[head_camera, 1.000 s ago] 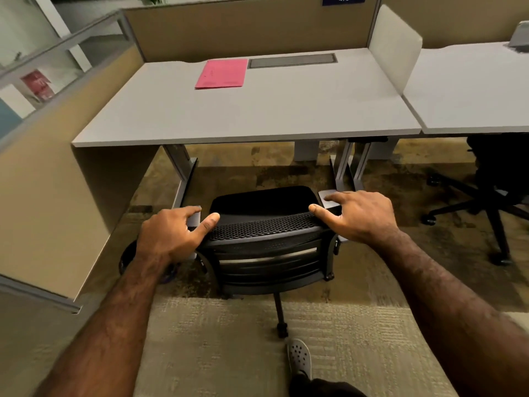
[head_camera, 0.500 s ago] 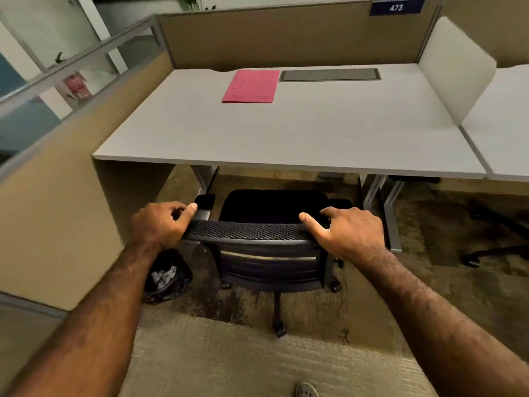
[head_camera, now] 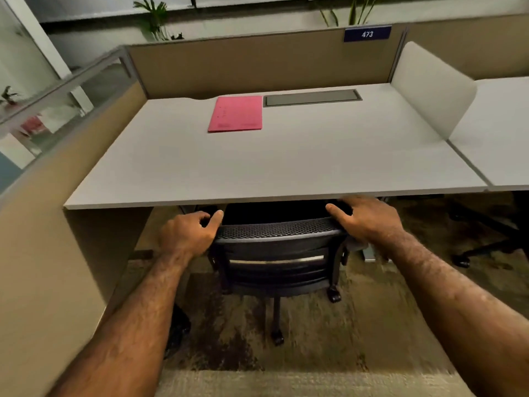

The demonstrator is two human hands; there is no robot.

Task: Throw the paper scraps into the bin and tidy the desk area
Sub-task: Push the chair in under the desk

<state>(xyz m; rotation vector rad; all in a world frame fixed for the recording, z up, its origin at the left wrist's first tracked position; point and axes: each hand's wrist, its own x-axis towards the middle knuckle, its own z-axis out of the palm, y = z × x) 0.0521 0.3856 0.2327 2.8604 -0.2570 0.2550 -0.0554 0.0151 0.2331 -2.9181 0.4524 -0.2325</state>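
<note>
A black mesh-backed office chair (head_camera: 276, 253) stands at the front edge of the grey desk (head_camera: 286, 161), its seat tucked under the top. My left hand (head_camera: 187, 234) grips the left end of the backrest's top rail. My right hand (head_camera: 367, 220) holds the right end, fingers spread over the mesh. A pink folder (head_camera: 236, 113) lies flat near the back of the desk. The dark bin (head_camera: 179, 329) on the floor is mostly hidden behind my left forearm. No paper scraps are visible on the desk.
A tan partition (head_camera: 257, 64) with a "473" sign closes the back, another the left side. A white divider (head_camera: 429, 87) separates the neighbouring desk at right, where another chair's base (head_camera: 483, 242) stands. A grey cable flap (head_camera: 312, 97) sits beside the folder.
The chair has rolled forward under the desk with both hands on its backrest. The view has moved closer and the bin has slipped behind my left forearm.
</note>
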